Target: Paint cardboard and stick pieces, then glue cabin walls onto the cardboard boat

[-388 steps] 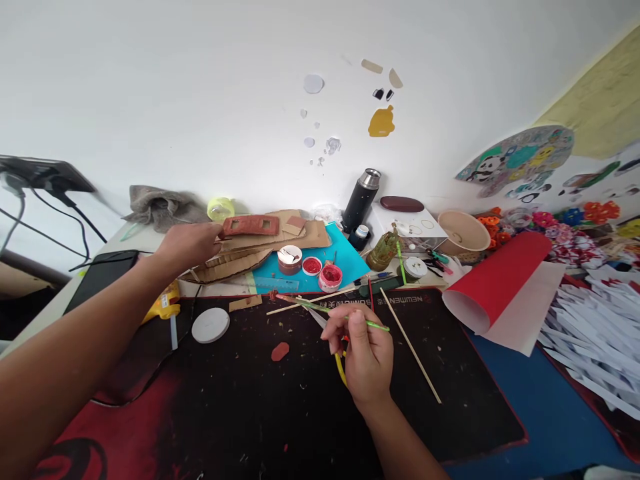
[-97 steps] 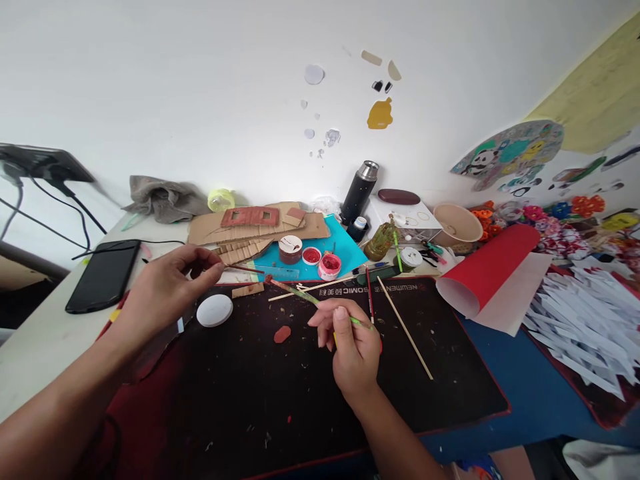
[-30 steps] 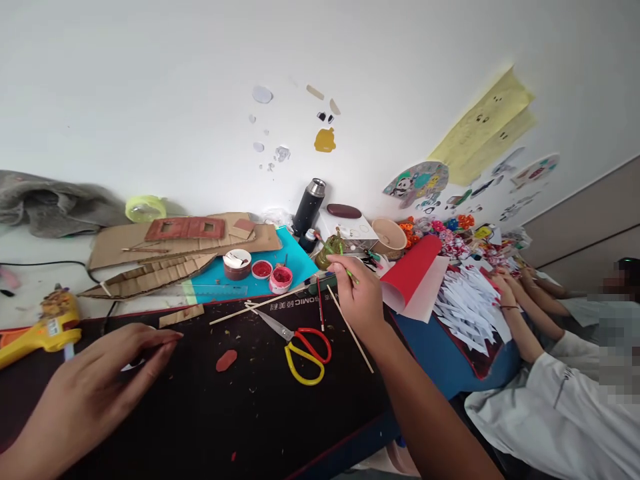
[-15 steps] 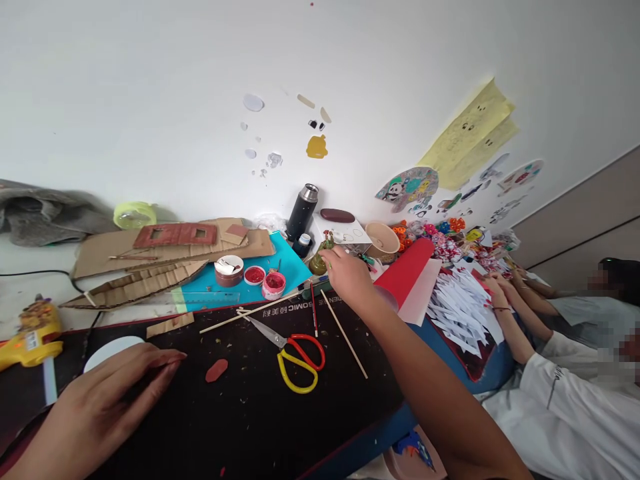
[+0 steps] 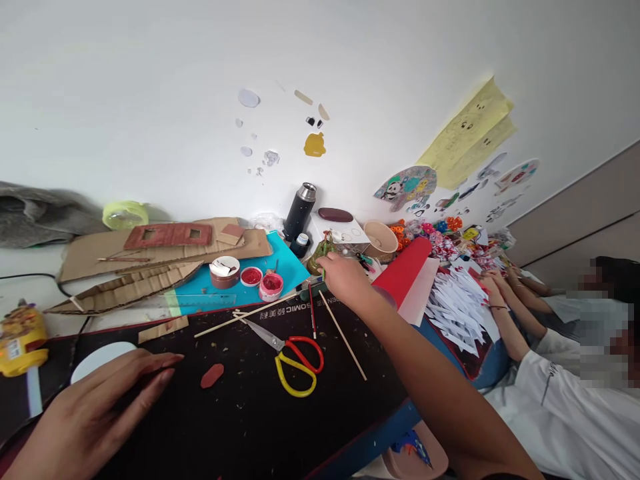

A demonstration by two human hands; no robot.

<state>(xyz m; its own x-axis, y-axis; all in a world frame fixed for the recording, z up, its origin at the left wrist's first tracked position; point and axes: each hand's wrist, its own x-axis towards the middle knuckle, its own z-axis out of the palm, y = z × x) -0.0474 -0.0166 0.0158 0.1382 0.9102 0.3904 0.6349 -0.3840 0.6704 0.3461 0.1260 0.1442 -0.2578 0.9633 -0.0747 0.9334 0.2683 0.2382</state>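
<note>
My left hand (image 5: pixel 95 410) lies low at the left on the black mat (image 5: pixel 240 427). Its fingers are stretched out and together, next to a white round disc (image 5: pixel 97 352), and nothing shows in them. My right hand (image 5: pixel 346 280) reaches to the back of the mat, curled with its back toward me. It pinches a thin green paintbrush (image 5: pixel 323 272) beside a greenish jar (image 5: pixel 318 251). Yellow-and-red scissors (image 5: pixel 296 357) and a small red oval piece (image 5: pixel 212 375) lie on the mat between my hands.
Three paint pots (image 5: pixel 251 276) sit on a teal sheet, with cardboard pieces (image 5: pixel 150 260) behind them. Wooden sticks (image 5: pixel 343 335), a yellow glue gun (image 5: pixel 20 331), a black flask (image 5: pixel 299 212), a red paper roll (image 5: pixel 403 272) and white paper strips (image 5: pixel 460 303) are around. Another person (image 5: pixel 555 380) sits at the right.
The view has swung right since three seconds ago. My right hand carried the brush from the mat's middle to the jar. My left hand dropped flat onto the mat.
</note>
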